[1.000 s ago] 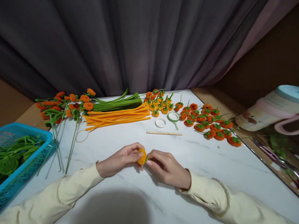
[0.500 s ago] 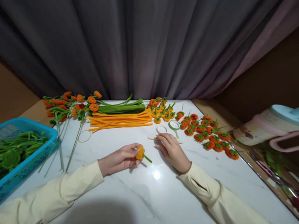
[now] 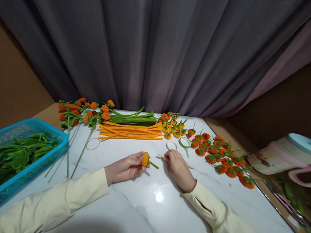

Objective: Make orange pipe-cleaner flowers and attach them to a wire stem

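- Left hand (image 3: 127,168), center frame: fingers pinched on yellow flower (image 3: 145,159); its green stem (image 3: 154,164) points lower right.
- Right hand (image 3: 178,168), just right of center: fingers close together at stick (image 3: 191,167); can't tell if gripped.
- White tape (image 3: 167,145) and green tape (image 3: 181,143) just above right hand on tabletop (image 3: 134,208).
- Yellow strips (image 3: 130,132) above left hand, green strips (image 3: 136,119) behind them.
- Blue basket (image 3: 64,141): left edge, holds greens (image 3: 22,156).

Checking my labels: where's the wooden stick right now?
Head view, just right of centre: the wooden stick is partly covered by the right hand, nearer the wearer than the white ring.
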